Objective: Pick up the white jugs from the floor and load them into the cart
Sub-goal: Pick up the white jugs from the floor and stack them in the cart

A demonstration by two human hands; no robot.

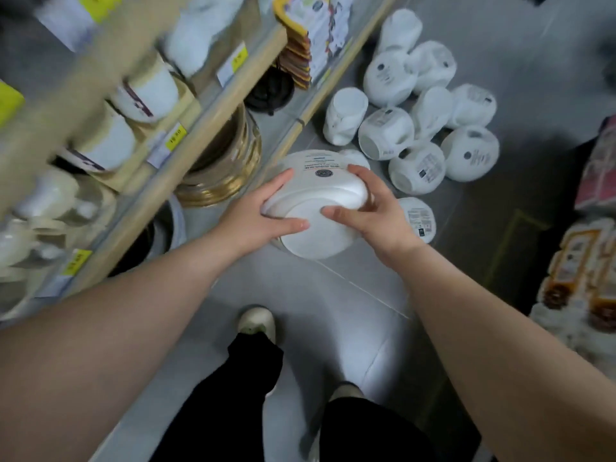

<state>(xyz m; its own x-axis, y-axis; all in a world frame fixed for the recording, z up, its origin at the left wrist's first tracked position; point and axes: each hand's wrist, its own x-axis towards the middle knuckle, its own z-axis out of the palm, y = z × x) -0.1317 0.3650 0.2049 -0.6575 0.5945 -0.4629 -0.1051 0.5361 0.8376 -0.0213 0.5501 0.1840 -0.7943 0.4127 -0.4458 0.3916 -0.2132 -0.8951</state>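
A white jug (316, 201) with a round dark label is held off the grey floor, lying on its side between both hands. My left hand (266, 208) grips its left side and my right hand (370, 211) grips its right side, fingers over the top. Several more white jugs (416, 128) lie scattered on the floor beyond, most on their sides with labels showing. One jug (418, 218) lies just right of my right hand. No cart is clearly in view.
A wooden shelf unit (186, 141) runs along the left, holding cups, gold-rimmed bowls (220, 168) and yellow price tags. Packaged goods (586, 271) stand at the right edge. My feet in light shoes (256, 323) stand on the floor below.
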